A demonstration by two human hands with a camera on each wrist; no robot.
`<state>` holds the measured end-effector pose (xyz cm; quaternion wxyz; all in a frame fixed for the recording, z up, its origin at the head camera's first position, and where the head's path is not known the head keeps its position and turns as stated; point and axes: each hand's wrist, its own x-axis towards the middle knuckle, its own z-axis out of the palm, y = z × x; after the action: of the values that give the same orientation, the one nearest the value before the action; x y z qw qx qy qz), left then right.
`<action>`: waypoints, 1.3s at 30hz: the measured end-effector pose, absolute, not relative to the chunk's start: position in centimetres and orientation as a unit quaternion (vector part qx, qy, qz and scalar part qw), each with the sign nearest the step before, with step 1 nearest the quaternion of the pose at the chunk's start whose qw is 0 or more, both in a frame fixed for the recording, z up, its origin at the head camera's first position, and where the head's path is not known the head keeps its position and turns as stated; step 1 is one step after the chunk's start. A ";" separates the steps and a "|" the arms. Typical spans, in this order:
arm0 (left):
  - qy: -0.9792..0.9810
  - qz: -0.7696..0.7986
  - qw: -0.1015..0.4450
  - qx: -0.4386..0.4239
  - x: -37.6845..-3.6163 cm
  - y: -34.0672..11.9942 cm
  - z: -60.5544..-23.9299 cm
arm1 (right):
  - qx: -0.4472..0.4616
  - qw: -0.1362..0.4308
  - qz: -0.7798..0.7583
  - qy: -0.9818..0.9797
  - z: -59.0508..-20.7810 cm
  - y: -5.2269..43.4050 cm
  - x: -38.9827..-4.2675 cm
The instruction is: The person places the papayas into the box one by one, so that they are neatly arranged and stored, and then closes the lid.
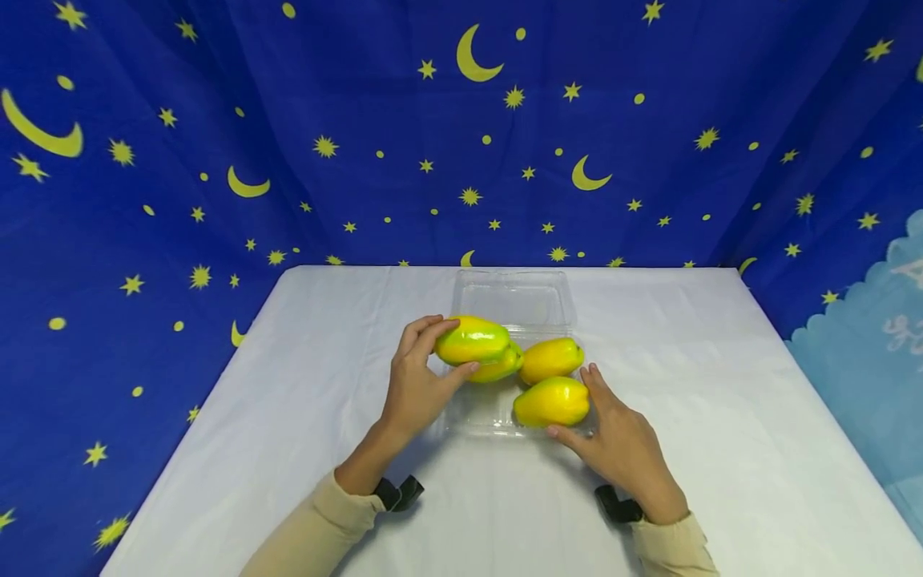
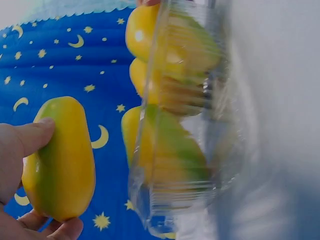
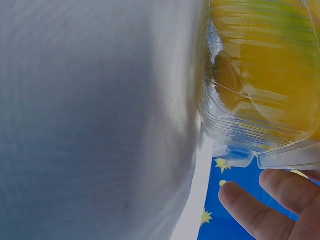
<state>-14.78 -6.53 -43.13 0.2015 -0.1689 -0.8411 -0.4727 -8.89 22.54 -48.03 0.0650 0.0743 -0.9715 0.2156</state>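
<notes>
The left hand (image 1: pixel 421 391) holds a yellow-green fruit (image 1: pixel 472 340) between thumb and fingers above the left side of the clear container (image 1: pixel 479 414) on the counter (image 1: pixel 721 385). Three more fruits (image 1: pixel 550 361) lie inside. The right hand (image 1: pixel 623 445) spreads wide around the near-right fruit (image 1: pixel 554 402); I cannot tell whether it presses. The smooth held fruit could slip from loose fingertips, or bump the left fruit (image 1: pixel 499 369) and jolt the thin container.
</notes>
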 end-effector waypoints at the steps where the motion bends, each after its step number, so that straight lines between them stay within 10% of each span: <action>1: -0.841 -0.472 0.202 -0.170 -14.6 -6.5 -43.2 | 0.075 0.066 0.215 -0.972 -48.0 22.6 -8.9; 39: -0.898 -0.332 0.222 -0.182 -11.0 -4.6 -47.3 | 0.073 0.061 0.215 -0.972 -47.9 22.6 -9.0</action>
<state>-11.02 -4.61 -47.31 0.2224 -0.1818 -0.8984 -0.3322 -9.00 22.63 -47.92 0.0613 0.0735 -0.9720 0.2145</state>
